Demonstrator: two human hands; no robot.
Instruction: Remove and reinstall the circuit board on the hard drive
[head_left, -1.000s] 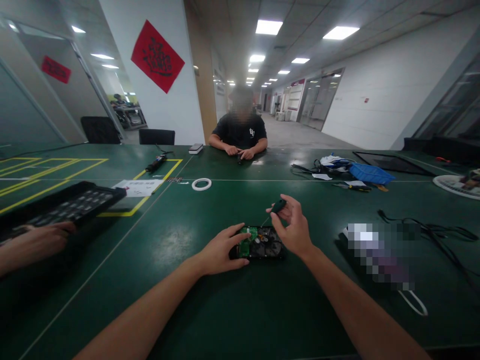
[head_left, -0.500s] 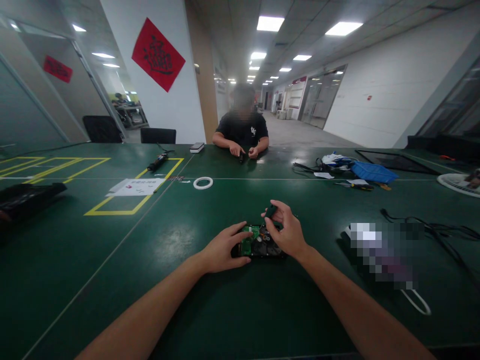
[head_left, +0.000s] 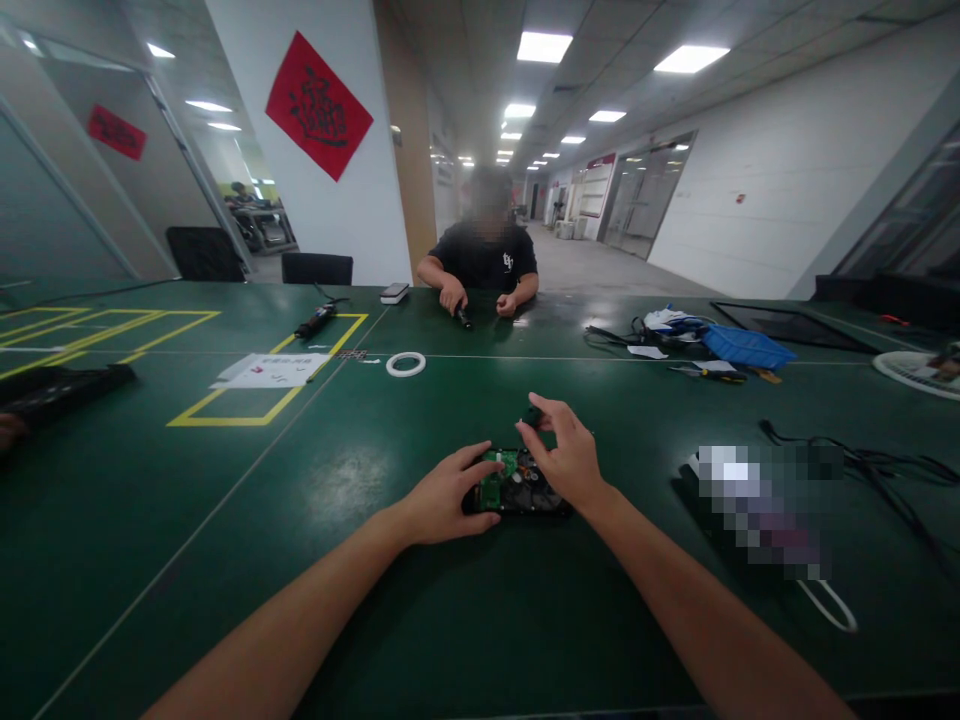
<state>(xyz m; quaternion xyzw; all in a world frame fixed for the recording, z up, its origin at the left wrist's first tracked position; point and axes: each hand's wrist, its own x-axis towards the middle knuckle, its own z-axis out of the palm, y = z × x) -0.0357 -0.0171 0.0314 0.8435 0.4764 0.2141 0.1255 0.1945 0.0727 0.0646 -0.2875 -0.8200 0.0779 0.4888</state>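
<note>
A hard drive (head_left: 537, 498) lies on the green table in front of me, its green circuit board and black casing facing up. My left hand (head_left: 448, 497) grips its left end, thumb along the near edge and fingers over the board and far edge. Pinched between the thumb and fingers of my right hand (head_left: 568, 452) is a small screwdriver (head_left: 532, 415) with a dark handle, held above the drive. I cannot make out the screwdriver's tip against the board.
Across the green table (head_left: 360, 620) sits a person (head_left: 484, 250) with a dark tool in one hand. A white ring (head_left: 406, 365) and paper sheets (head_left: 274, 370) lie ahead left. On the right are a blue bag (head_left: 748, 344), cables (head_left: 885, 465) and a blurred-out object (head_left: 765, 515).
My right hand has shifted slightly left and up with the screwdriver, whose handle now tilts differently. The hard drive and my left hand stay put. The person opposite has moved the tool leftward.
</note>
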